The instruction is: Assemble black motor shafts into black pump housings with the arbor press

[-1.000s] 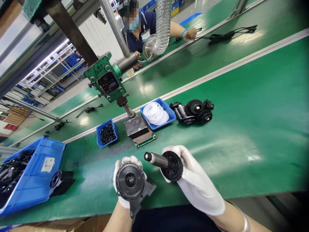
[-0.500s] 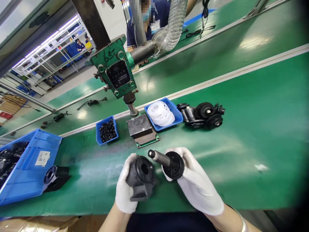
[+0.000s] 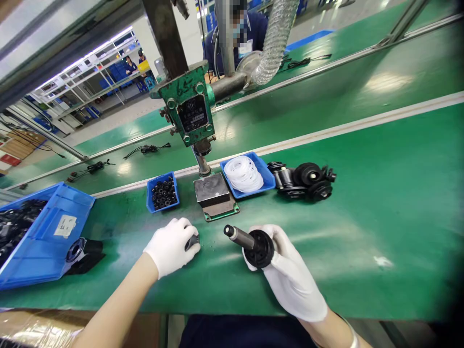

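Note:
My left hand (image 3: pixel 173 247), in a white glove, curls its fingers round a dark grey rounded part (image 3: pixel 192 240) at the table surface. Most of that part is hidden, so its kind is unclear. To the right, my gloved right hand (image 3: pixel 290 275) grips a black round flanged part with a shaft (image 3: pixel 258 249). Its grey, black-tipped shaft points up and left, toward the press. Both hands are in front of the green press (image 3: pixel 190 106), whose ram stands over a metal block (image 3: pixel 212 189).
Beside the block are a blue bin of small black rings (image 3: pixel 148 198) and a blue tray of white rings (image 3: pixel 226 166). Black flanged parts (image 3: pixel 308 175) are piled rightward. At left, a black housing (image 3: pixel 85 256) lies by a large blue crate (image 3: pixel 47 251). A co-worker (image 3: pixel 255 29) is across the bench.
My left hand has moved left and turned palm down; the black housing it held upright no longer shows clearly. My right hand keeps its part almost in place. The view has shifted slightly.

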Available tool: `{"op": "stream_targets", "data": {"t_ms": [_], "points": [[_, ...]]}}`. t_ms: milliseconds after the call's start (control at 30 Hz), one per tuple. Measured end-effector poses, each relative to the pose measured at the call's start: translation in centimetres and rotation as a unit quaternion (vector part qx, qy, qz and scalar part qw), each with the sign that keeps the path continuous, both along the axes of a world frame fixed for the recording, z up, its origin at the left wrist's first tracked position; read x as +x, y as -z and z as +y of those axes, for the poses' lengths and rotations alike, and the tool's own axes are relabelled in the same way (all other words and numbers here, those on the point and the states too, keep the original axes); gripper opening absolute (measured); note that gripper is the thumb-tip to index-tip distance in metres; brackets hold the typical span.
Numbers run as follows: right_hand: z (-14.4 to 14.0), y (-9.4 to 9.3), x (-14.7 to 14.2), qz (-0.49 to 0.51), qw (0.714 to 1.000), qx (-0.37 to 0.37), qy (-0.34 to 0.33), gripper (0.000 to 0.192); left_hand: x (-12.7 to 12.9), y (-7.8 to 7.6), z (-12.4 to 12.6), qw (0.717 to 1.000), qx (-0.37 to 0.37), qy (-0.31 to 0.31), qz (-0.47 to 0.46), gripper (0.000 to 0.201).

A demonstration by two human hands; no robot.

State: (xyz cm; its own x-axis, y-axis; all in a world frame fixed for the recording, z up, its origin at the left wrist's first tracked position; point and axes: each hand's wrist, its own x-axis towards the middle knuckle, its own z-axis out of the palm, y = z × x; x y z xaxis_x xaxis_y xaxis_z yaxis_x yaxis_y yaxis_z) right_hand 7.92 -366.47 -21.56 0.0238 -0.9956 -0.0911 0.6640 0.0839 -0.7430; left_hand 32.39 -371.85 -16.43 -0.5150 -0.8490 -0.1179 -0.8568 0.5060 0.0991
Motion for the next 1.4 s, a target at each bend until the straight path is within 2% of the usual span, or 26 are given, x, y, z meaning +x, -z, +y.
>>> {"op": "stream_targets", "data": {"t_ms": [167, 233, 300, 367, 433, 500, 567, 633, 667, 700, 733, 767, 833, 900, 933, 967, 1000, 1067, 1100, 1267, 1400], "points": [[0.4, 0.6, -0.8, 0.005, 1.000, 0.003, 0.004, 0.034, 1.5, -1.0, 0.9, 0.997, -0.060, -0.052, 0.017, 0.022], [0.5, 0.9, -1.0, -0.001, 1.000, 0.006, 0.007, 0.034, 2.2, -0.5, 1.1, 0.998, -0.030, -0.050, 0.023, 0.029], [0.6, 1.2, -1.1, -0.004, 1.000, 0.007, 0.006, 0.034, 2.6, 0.5, 1.1, 0.999, -0.003, -0.044, 0.027, 0.047], [0.7, 1.5, -1.2, -0.001, 1.000, 0.008, 0.000, 0.034, 2.9, 1.2, 1.3, 0.998, -0.011, -0.056, 0.037, 0.069], [0.9, 1.7, -1.2, 0.004, 1.000, 0.008, -0.004, 0.034, 3.1, 1.6, 1.5, 0.996, -0.029, -0.071, 0.051, 0.078], [1.0, 1.9, -1.4, 0.004, 1.000, 0.015, -0.005, 0.033, 3.3, 1.7, 1.9, 0.994, -0.034, -0.083, 0.064, 0.071], [1.1, 2.1, -1.5, -0.001, 1.000, 0.026, -0.006, 0.031, 3.6, 1.6, 2.4, 0.989, -0.026, -0.106, 0.100, 0.056], [1.0, 2.1, -1.7, -0.005, 0.999, 0.031, -0.005, 0.029, 4.3, 1.6, 3.1, 0.969, -0.022, -0.159, 0.190, 0.048], [0.9, 2.1, -1.7, -0.006, 0.999, 0.031, -0.007, 0.029, 4.8, 1.6, 3.4, 0.945, -0.020, -0.202, 0.255, 0.047], [0.8, 2.1, -1.8, -0.006, 0.999, 0.031, -0.008, 0.028, 5.3, 1.8, 3.8, 0.910, -0.015, -0.250, 0.331, 0.049], [0.7, 2.1, -1.8, -0.007, 0.999, 0.030, -0.009, 0.028, 5.9, 2.0, 4.2, 0.859, -0.007, -0.299, 0.415, 0.050], [0.7, 2.1, -1.8, -0.008, 1.000, 0.028, -0.011, 0.028, 6.5, 2.4, 4.5, 0.796, 0.008, -0.341, 0.500, 0.050], [0.6, 2.2, -1.8, -0.009, 0.999, 0.031, -0.014, 0.027, 7.5, 3.4, 5.0, 0.648, 0.056, -0.384, 0.656, 0.045], [0.5, 2.3, -1.7, -0.007, 0.999, 0.034, -0.017, 0.026, 8.2, 4.6, 5.0, 0.514, 0.125, -0.370, 0.764, 0.039], [0.5, 2.3, -1.7, -0.005, 0.999, 0.036, -0.018, 0.026, 8.4, 5.2, 4.9, 0.462, 0.156, -0.351, 0.799, 0.039], [0.5, 2.3, -1.7, -0.004, 0.999, 0.038, -0.020, 0.026, 8.5, 5.8, 4.7, 0.422, 0.177, -0.329, 0.826, 0.040], [0.5, 2.4, -1.6, -0.003, 0.999, 0.039, -0.021, 0.027, 8.5, 6.3, 4.5, 0.394, 0.189, -0.307, 0.845, 0.041], [0.5, 2.3, -1.5, -0.005, 0.999, 0.040, -0.024, 0.028, 8.4, 7.2, 3.9, 0.369, 0.184, -0.274, 0.869, 0.043], [0.5, 2.2, -1.4, -0.007, 0.999, 0.042, -0.025, 0.028, 8.3, 7.5, 3.7, 0.371, 0.179, -0.266, 0.872, 0.043], [-0.1, 1.2, 0.4, -0.033, 0.998, 0.035, -0.048, 0.031, 7.4, 7.9, 3.3, 0.420, 0.200, -0.252, 0.848, 0.040], [-0.8, -0.4, 3.5, -0.083, 0.990, 0.019, -0.109, 0.031, 5.9, 7.4, 3.9, 0.418, 0.229, -0.255, 0.841, 0.037]]}}
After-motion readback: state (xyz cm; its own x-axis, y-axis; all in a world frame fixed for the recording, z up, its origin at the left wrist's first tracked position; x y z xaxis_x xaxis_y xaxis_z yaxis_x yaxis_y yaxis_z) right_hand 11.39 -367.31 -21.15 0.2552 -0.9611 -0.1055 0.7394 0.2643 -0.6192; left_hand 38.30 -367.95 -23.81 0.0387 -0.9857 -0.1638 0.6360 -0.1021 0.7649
